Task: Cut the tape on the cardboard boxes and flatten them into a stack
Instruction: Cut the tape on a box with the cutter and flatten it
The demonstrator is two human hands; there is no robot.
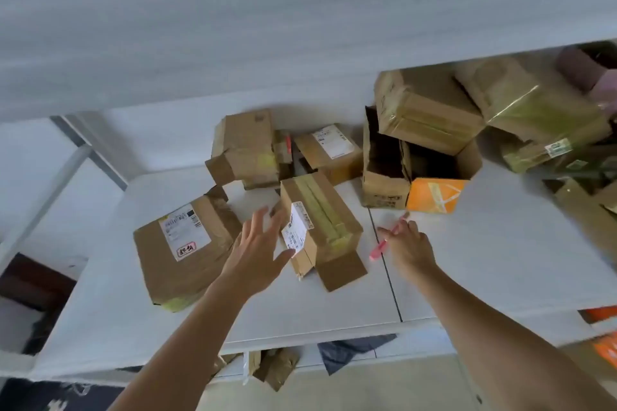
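Left hand (257, 243) spread wide, fingers straight, reaching at the taped brown cardboard box with a white shipping label (319, 228) near table centre; I can't tell if the thumb touches it. Right hand (405, 243) grips a slim pink box cutter (384, 242), at 3 o'clock of that box. Flat labelled brown parcel (185, 248) at its 9 o'clock. More cardboard boxes (424, 140) piled at 1 o'clock on the white table (500, 243).
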